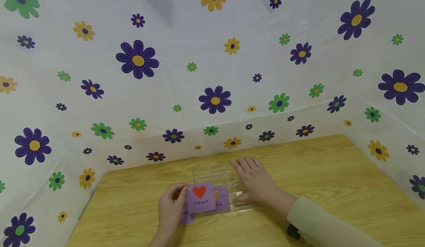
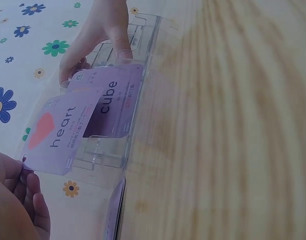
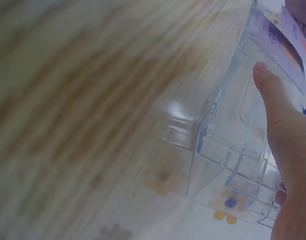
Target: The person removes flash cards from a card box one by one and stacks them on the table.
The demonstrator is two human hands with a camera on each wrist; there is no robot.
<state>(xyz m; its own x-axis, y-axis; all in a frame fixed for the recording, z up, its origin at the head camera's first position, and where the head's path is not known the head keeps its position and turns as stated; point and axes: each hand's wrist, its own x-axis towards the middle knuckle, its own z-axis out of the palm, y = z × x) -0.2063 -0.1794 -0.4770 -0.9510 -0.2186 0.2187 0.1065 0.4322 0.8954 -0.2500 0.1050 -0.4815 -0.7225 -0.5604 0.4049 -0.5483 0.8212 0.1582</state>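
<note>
Right now, the left hand (image 1: 170,204) pinches the heart card (image 1: 201,197), partly in front of the cube card (image 1: 224,199) in the clear box (image 1: 209,174). The right hand (image 1: 256,181) holds the box, thumb and fingers wide apart.

The heart card (image 1: 201,198) is purple with a red heart and dark lettering, the cube card (image 1: 222,199) purple too, the holder (image 1: 210,177) colourless and clear. Streaky grain runs through the yellow-brown counter (image 1: 318,173); the white sheet (image 1: 172,92) bears flowers (image 1: 137,59) — purple, green, yellow-orange — and the sleeve (image 1: 318,217) is pale beige-green.
</note>
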